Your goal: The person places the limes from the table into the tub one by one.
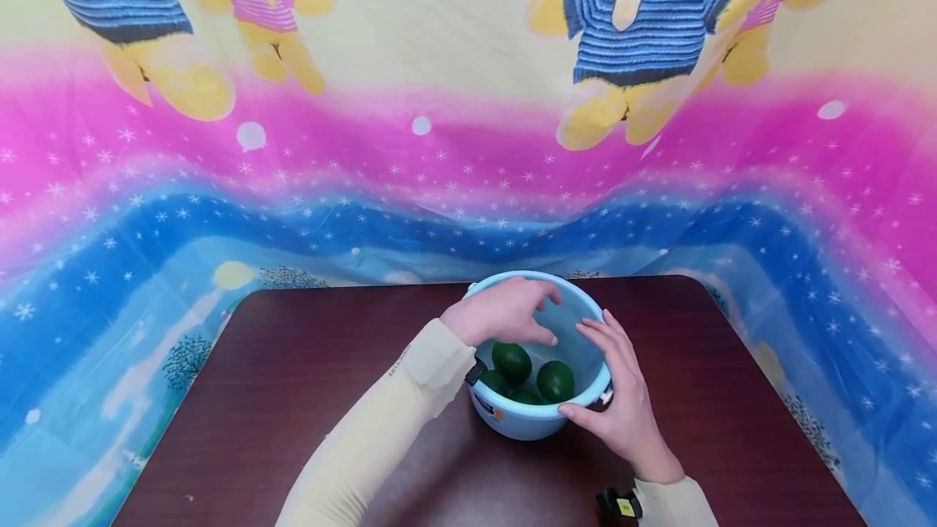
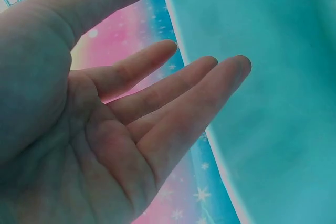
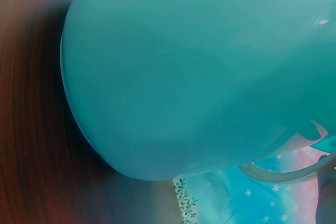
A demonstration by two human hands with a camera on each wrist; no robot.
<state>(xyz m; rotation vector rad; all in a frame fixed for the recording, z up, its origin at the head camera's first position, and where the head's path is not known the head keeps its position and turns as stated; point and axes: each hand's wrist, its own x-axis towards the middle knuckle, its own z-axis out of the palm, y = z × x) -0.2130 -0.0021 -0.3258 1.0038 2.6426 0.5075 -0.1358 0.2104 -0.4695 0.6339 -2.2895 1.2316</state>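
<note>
A light blue bucket (image 1: 523,428) stands near the far edge of the table. Inside it lie several dark green round fruits (image 1: 555,381); whether they are limes or avocados I cannot tell. My left hand (image 1: 505,311) reaches over the bucket's left rim, holding nothing, its fingers loosely bent above the inside. The left wrist view shows the palm of this left hand (image 2: 131,114) with the fingers spread. My right hand (image 1: 622,393) grips the bucket at its right rim, thumb in front and fingertips over the edge. The right wrist view is mostly filled by the bucket's outer wall (image 3: 184,77).
The dark brown wooden table (image 1: 307,381) stretches to both sides of the bucket. Behind and beside it hangs a colourful printed cloth (image 1: 410,169) with bears and snowflakes. A pale handle (image 3: 283,176) shows at the bucket's side in the right wrist view.
</note>
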